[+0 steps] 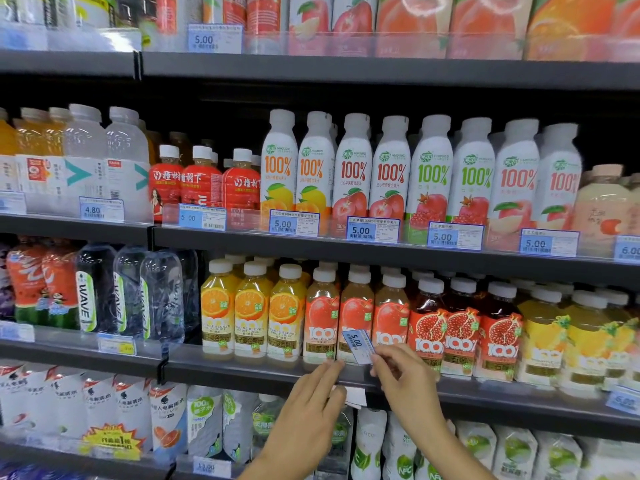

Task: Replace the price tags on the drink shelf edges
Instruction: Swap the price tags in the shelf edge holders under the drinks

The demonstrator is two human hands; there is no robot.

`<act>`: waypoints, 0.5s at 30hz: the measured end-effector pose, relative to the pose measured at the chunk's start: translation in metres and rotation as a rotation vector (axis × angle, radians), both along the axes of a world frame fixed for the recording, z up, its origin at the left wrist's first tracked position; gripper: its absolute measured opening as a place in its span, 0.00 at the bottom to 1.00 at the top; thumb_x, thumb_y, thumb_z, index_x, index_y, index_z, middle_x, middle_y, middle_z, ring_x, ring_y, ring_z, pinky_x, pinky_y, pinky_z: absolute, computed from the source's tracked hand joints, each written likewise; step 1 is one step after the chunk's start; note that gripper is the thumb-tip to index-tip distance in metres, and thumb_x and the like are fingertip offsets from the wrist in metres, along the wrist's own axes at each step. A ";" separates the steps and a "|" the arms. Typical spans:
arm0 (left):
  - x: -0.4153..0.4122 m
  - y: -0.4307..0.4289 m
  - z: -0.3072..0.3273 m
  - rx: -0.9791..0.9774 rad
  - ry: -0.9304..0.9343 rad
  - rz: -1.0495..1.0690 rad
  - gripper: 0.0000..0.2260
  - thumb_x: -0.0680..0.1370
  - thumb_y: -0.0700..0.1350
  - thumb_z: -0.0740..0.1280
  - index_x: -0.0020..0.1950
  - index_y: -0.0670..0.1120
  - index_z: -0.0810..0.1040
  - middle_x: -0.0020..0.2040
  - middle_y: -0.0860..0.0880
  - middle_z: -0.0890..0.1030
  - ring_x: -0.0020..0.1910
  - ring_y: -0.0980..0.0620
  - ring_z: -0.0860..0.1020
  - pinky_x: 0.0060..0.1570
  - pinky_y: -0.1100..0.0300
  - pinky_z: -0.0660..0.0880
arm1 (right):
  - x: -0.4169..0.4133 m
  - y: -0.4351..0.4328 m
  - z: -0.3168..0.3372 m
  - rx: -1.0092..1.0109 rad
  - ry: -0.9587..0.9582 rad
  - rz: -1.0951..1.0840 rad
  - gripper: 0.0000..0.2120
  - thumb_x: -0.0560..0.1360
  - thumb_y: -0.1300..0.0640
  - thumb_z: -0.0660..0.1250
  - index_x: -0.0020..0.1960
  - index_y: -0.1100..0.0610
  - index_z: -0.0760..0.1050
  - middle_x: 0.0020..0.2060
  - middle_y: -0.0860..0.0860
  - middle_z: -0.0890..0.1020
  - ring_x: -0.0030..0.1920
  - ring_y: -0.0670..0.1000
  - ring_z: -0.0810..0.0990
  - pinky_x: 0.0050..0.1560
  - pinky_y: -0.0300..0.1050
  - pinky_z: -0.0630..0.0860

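Low at five o'clock, the right hand pinches a blue 5.00 price tag before apple juice bottles, the left hand (fingers straight, gripping nothing visible) touching the shelf edge at its seven o'clock; fitting seems underway, needing the tag seated squarely on that edge.

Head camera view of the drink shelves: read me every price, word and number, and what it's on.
"5.00": price tag pinched by the right hand.
"4.80": left shelf tag, below the clear bottles.
"100%": tall white bottles.
"WAVE": dark water bottles.
"6.00": far-right shelf tag.
Small print and barcodes: too small to read.
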State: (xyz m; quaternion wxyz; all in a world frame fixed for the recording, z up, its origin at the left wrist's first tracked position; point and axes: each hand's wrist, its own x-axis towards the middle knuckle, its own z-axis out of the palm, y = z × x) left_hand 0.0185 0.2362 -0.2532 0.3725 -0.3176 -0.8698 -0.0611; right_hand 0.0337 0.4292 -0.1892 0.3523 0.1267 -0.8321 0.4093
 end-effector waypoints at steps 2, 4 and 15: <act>0.000 0.001 0.006 0.011 -0.027 -0.017 0.10 0.73 0.40 0.56 0.52 0.47 0.72 0.74 0.43 0.70 0.69 0.42 0.70 0.62 0.51 0.74 | 0.000 0.000 0.001 -0.006 -0.005 -0.008 0.07 0.76 0.63 0.69 0.46 0.51 0.80 0.40 0.43 0.78 0.43 0.44 0.79 0.43 0.27 0.70; 0.000 0.003 0.013 0.023 -0.039 -0.022 0.10 0.72 0.40 0.56 0.51 0.47 0.71 0.73 0.42 0.69 0.67 0.42 0.70 0.59 0.51 0.75 | 0.000 0.001 0.003 -0.021 0.003 -0.013 0.08 0.77 0.62 0.69 0.45 0.49 0.79 0.40 0.42 0.78 0.43 0.44 0.78 0.42 0.27 0.70; -0.004 0.009 0.023 0.133 -0.077 -0.096 0.13 0.74 0.37 0.56 0.57 0.45 0.69 0.61 0.47 0.71 0.56 0.47 0.71 0.54 0.56 0.71 | 0.005 0.003 0.007 0.089 -0.009 -0.015 0.08 0.77 0.61 0.70 0.50 0.49 0.80 0.43 0.39 0.79 0.47 0.41 0.78 0.46 0.28 0.72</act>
